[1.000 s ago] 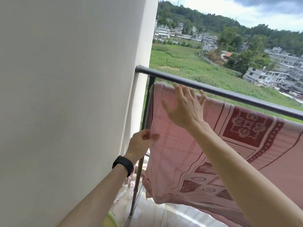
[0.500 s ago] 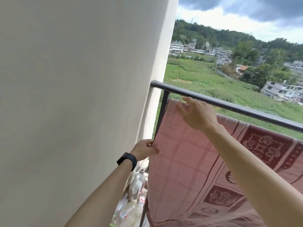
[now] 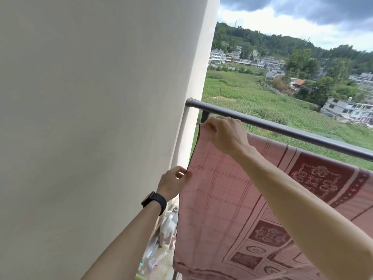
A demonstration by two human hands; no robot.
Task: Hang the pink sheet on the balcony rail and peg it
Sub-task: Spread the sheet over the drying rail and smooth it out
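The pink sheet (image 3: pixel 226 203), checked with dark red patterned panels, hangs down on my side just below the dark metal balcony rail (image 3: pixel 282 129). My right hand (image 3: pixel 226 136) pinches the sheet's top left corner, right under the rail near its wall end. My left hand (image 3: pixel 173 182), with a black watch on the wrist, grips the sheet's left edge lower down, close to the wall. No peg shows in either hand.
A white wall (image 3: pixel 90 118) fills the left half of the view, and the rail ends against it. Plastic bottles and clutter (image 3: pixel 161 245) lie on the floor below the sheet. Beyond the rail are green fields and houses.
My right hand went from lying flat on the sheet to pinching its top corner, further left toward the wall. My left hand stayed on the left edge. The view tilted up and left.
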